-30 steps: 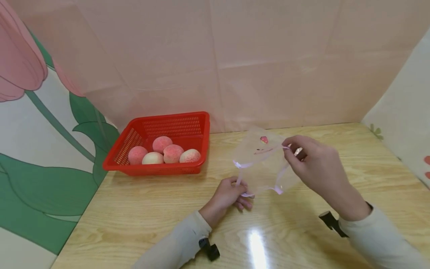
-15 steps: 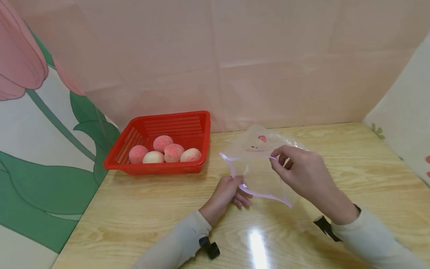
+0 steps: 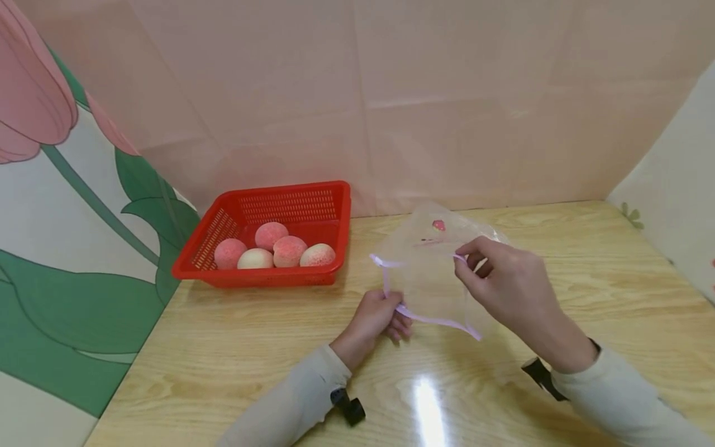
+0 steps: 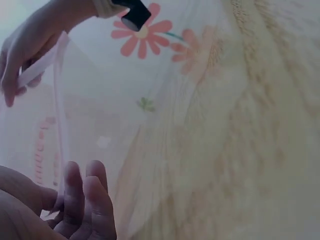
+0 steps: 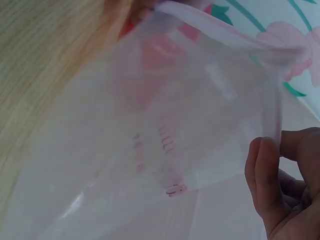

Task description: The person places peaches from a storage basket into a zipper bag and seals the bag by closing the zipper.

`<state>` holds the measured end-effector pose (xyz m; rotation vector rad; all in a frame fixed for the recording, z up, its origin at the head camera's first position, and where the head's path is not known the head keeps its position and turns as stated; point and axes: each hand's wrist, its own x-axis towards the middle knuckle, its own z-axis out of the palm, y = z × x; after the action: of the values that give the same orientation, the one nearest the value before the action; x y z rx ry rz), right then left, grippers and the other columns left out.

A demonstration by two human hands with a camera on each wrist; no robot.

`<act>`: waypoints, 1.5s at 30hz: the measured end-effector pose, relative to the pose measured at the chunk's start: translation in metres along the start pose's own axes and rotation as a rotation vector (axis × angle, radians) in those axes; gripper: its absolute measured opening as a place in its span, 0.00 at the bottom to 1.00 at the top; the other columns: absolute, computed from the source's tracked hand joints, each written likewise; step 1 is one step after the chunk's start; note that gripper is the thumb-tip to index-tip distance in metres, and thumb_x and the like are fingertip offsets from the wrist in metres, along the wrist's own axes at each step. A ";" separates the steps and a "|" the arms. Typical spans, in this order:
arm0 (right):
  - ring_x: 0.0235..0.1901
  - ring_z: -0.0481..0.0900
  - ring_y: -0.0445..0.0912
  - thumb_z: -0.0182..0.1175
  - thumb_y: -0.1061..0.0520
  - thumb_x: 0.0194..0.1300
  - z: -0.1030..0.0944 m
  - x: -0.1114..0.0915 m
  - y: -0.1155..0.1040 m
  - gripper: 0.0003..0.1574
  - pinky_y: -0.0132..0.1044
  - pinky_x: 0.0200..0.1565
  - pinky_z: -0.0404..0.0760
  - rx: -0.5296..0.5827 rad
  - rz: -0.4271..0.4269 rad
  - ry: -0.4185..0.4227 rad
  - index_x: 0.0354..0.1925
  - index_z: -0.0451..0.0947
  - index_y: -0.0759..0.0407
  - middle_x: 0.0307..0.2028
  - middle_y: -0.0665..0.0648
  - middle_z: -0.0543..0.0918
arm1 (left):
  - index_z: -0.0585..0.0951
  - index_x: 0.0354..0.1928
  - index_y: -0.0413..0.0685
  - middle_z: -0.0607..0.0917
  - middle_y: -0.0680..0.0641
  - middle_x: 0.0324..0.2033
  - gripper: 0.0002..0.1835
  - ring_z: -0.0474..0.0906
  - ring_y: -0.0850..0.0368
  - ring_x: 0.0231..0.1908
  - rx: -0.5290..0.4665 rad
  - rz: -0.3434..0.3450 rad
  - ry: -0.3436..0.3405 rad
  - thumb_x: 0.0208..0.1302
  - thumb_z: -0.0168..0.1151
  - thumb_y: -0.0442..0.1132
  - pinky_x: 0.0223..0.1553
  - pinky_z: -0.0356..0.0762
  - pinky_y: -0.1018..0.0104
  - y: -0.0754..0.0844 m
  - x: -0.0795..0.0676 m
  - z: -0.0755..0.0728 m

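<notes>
A clear plastic zip bag [image 3: 430, 288] with a lilac zip edge and a small red print stands spread at the mouth between my two hands. My left hand [image 3: 377, 320] pinches the near lip of the mouth between thumb and fingers, low over the table. On the far lip, my right hand [image 3: 505, 276] pinches the edge with thumb and fingertips, higher up. Through the film in the right wrist view, the bag [image 5: 125, 150] looks flat and see-through, with pink print. In the left wrist view the other fingertips [image 4: 97, 195] of my left hand extend past the film.
A red plastic basket [image 3: 257, 279] stands at the back left. Several pink and cream peaches [image 3: 288, 251] lie in it. The wooden table [image 3: 234, 347] meets a pink-covered wall behind, with flower-printed panels at both sides.
My right hand has moved a little left and down with its lip of the bag, and the mouth has changed shape, its near corner swinging right. My left hand stays nearly in place.
</notes>
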<state>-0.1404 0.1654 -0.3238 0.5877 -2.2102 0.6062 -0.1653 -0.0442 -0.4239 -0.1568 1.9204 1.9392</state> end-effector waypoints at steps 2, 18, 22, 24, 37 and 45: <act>0.16 0.81 0.39 0.66 0.63 0.52 0.003 -0.001 -0.002 0.04 0.26 0.20 0.75 -0.005 -0.009 -0.016 0.30 0.82 0.55 0.19 0.46 0.84 | 0.79 0.27 0.41 0.80 0.51 0.13 0.17 0.80 0.60 0.14 0.019 0.037 -0.001 0.72 0.57 0.45 0.14 0.76 0.71 0.001 -0.002 0.001; 0.15 0.81 0.41 0.62 0.64 0.54 0.006 -0.002 0.000 0.02 0.25 0.17 0.71 -0.055 0.041 0.019 0.26 0.78 0.59 0.18 0.50 0.85 | 0.79 0.27 0.40 0.73 0.53 0.09 0.12 0.72 0.62 0.11 0.086 0.000 0.137 0.67 0.60 0.39 0.14 0.72 0.73 0.000 0.002 0.000; 0.16 0.81 0.42 0.63 0.64 0.54 0.005 -0.001 0.001 0.02 0.24 0.17 0.71 -0.046 0.053 0.016 0.27 0.78 0.59 0.19 0.50 0.85 | 0.78 0.31 0.39 0.74 0.53 0.11 0.14 0.73 0.62 0.11 0.039 0.037 0.101 0.68 0.63 0.44 0.14 0.72 0.72 -0.001 0.004 0.000; 0.16 0.81 0.42 0.63 0.64 0.54 0.005 -0.001 0.002 0.02 0.24 0.17 0.71 -0.037 0.056 0.013 0.28 0.78 0.59 0.19 0.49 0.85 | 0.78 0.34 0.37 0.76 0.52 0.12 0.16 0.74 0.62 0.12 0.014 0.055 0.072 0.68 0.64 0.46 0.14 0.73 0.71 0.001 0.003 0.000; 0.15 0.81 0.44 0.63 0.64 0.53 0.007 0.000 0.011 0.03 0.22 0.17 0.67 -0.039 0.108 0.022 0.28 0.80 0.57 0.19 0.50 0.85 | 0.76 0.32 0.45 0.80 0.48 0.20 0.07 0.79 0.60 0.16 -0.032 0.018 0.001 0.69 0.60 0.38 0.17 0.77 0.70 0.006 0.001 -0.002; 0.15 0.81 0.43 0.64 0.62 0.55 0.009 -0.001 0.014 0.02 0.20 0.17 0.66 -0.017 0.110 -0.008 0.29 0.81 0.55 0.20 0.48 0.85 | 0.80 0.44 0.38 0.84 0.49 0.23 0.11 0.81 0.60 0.17 -0.038 -0.005 -0.014 0.70 0.61 0.39 0.18 0.78 0.69 0.006 0.004 -0.007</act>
<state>-0.1526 0.1713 -0.3328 0.4621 -2.2643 0.6416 -0.1726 -0.0498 -0.4206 -0.1585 1.8739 1.9689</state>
